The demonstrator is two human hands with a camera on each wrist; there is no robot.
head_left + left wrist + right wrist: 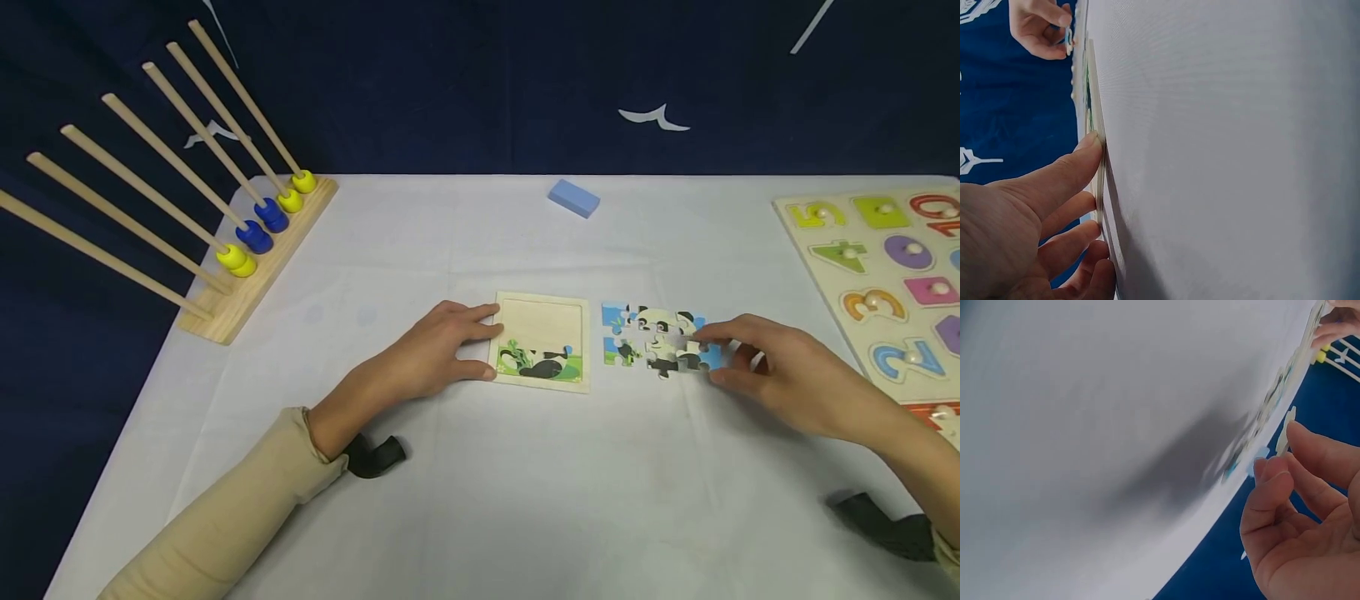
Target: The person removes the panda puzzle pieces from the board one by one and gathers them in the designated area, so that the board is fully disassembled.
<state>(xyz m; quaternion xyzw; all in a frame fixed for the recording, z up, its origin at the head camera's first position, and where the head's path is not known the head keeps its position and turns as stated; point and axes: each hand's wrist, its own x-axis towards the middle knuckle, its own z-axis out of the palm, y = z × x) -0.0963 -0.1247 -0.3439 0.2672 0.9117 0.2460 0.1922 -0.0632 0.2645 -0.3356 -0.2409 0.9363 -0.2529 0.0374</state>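
The square wooden puzzle tray (543,302) lies mid-table, with panda-picture pieces filling its lower part. My left hand (438,346) touches the tray's left side with fairly straight fingers and thumb. To the right of the tray, loose panda jigsaw pieces (660,321) are laid out close together in rows. Over their right end, my right hand (787,375) pinches a puzzle piece (1285,431) between thumb and fingers. In the right wrist view this piece is held raised off the cloth, seen edge-on, so its picture is hidden.
A wooden abacus stand (258,271) with yellow and blue beads stands at the left. Beyond the tray lies a blue block (573,198). A number-and-shape peg board (862,283) sits at the right edge. Dark curved objects (375,457) lie by both forearms.
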